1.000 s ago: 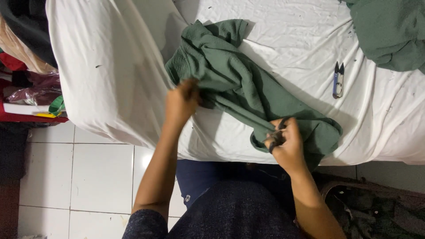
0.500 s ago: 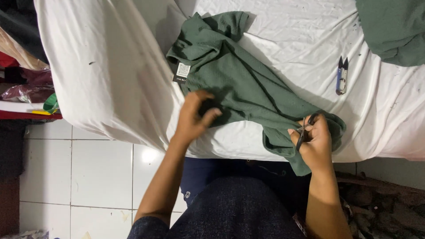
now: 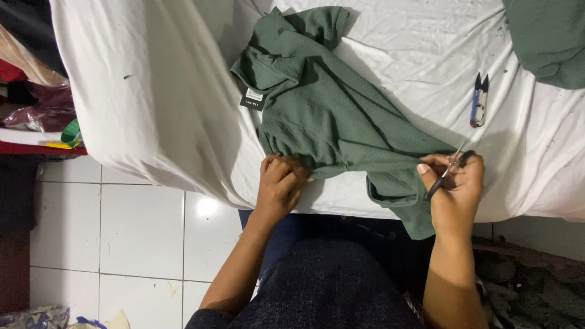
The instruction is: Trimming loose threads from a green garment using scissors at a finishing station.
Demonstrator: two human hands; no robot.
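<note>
Pinching the lower hem of green shirt [image 3: 329, 116] at centre frame with left hand [image 3: 280, 186], garment's long axis slanting from collar at upper left down to right hand [image 3: 454, 183], closed round small snips [image 3: 448, 170] at lower right.

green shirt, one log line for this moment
left hand: grips green shirt | right hand: holds thread snips at shirt | spare snips: on white sheet
</note>
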